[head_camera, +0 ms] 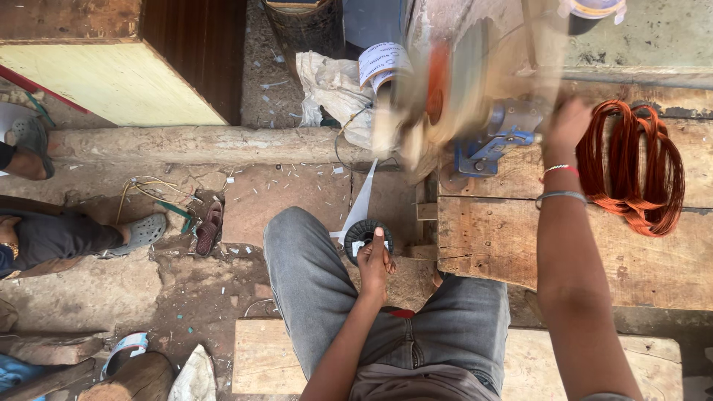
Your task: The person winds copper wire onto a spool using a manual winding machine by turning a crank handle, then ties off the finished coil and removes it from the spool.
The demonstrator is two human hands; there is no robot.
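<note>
Glossy copper wire coil [631, 167], rough wooden bench [520, 245]

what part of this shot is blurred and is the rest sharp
Head view: the spinning winder above the blue bracket is smeared by motion blur; the right hand at its crank is slightly soft. The left hand on the black spool, the copper wire coil and the wooden bench are sharp, in even daylight.

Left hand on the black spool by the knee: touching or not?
Touching. In the head view the left hand lies over the black spool, its fingers overlapping the rim with no gap visible.
</note>
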